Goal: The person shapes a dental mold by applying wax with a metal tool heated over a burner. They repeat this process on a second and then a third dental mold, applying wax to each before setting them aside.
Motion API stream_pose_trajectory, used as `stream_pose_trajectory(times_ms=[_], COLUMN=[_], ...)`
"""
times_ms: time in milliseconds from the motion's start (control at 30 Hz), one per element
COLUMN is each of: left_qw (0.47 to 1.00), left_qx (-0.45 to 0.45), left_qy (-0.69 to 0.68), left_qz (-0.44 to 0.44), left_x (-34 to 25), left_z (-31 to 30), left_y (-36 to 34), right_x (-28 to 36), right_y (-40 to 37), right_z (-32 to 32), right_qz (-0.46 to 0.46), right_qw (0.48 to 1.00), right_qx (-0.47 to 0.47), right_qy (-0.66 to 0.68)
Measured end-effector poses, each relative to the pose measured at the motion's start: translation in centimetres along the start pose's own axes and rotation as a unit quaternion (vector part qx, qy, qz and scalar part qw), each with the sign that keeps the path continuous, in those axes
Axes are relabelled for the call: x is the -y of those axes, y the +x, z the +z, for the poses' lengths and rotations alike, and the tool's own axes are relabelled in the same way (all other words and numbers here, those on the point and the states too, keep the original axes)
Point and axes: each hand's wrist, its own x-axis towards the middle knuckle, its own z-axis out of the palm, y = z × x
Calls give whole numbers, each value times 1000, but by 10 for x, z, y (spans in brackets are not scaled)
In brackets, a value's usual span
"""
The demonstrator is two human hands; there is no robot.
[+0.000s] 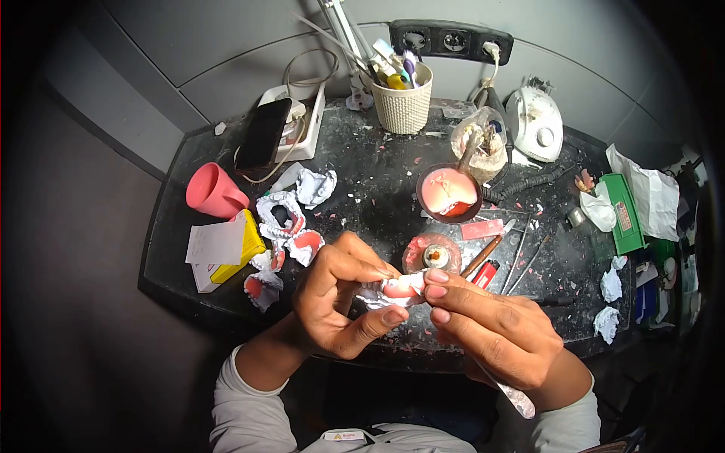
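Observation:
Near the front edge of the dark table, my left hand (343, 294) grips a white dental cast (385, 293) with pink wax and pale teeth on it. The fingertips of my right hand (502, 325) press on the cast's right end. A metal spatula (517, 399) is held in that same hand, its flat end pointing down toward my lap. Just beyond the cast is a burner (436, 255) on a round pinkish base. Behind the burner, a pan (450, 190) holds pink wax.
Several plaster casts (279, 214), a pink cup (215, 190) and a yellow box (240, 253) lie left. Right of centre are a red lighter (485, 273), a brown-handled tool (482, 257) and a green box (623, 215). A woven holder (402, 106) stands at the back.

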Motion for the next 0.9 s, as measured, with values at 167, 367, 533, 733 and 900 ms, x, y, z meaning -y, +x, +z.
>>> stream_pose_trajectory(times_ms=[167, 367, 533, 733, 900], left_qw=[1000, 998, 997, 998, 995], left_qx=[-1, 11, 15, 1, 6], left_qy=[-14, 60, 55, 44, 48], left_qz=[2, 20, 51, 51, 84], left_x=[1, 1, 3, 4, 10], left_z=[0, -1, 0, 3, 0], left_y=[-1, -1, 3, 0, -1], right_x=[-1, 4, 0, 0, 3], right_y=[-1, -2, -12, -10, -6], right_z=[2, -7, -7, -6, 4], right_qz=[-5, 40, 60, 23, 7], right_qw=[1000, 999, 998, 999, 999], right_qx=[-16, 16, -4, -39, -34], right_qy=[-10, -27, 22, 24, -3])
